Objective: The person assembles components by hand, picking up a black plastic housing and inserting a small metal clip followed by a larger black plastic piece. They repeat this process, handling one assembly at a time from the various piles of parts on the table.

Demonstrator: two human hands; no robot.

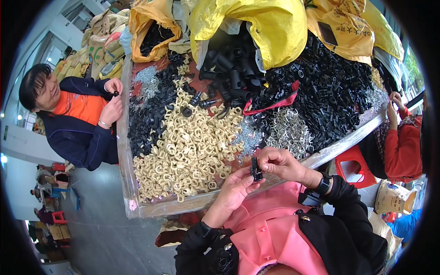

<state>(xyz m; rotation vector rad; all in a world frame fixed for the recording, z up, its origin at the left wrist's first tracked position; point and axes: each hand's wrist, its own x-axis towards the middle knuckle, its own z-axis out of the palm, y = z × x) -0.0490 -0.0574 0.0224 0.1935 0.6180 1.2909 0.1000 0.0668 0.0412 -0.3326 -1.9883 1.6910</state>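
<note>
Just over the table's near edge, my left hand (237,187) grips a small black plastic fitting (255,168) between thumb and fingers. The fitting stands upright, with a ring-like base and a narrow upper part. My right hand (282,164) is closed at the fitting's right side, thumb and forefinger pinched together; whatever is between them is too small to make out. Beyond my hands lie a heap of silvery metal clips (289,130) and a scatter of tiny metal pieces (249,137). Left of these spreads a big pile of beige plastic clips (190,146).
Black plastic parts (316,91) cover the table's right side. A yellow sack (279,27) spills larger black tubes (236,78) at the back. A red strap (275,104) lies across the parts. One co-worker (75,110) sits left, another (403,146) right, near a red stool (355,167).
</note>
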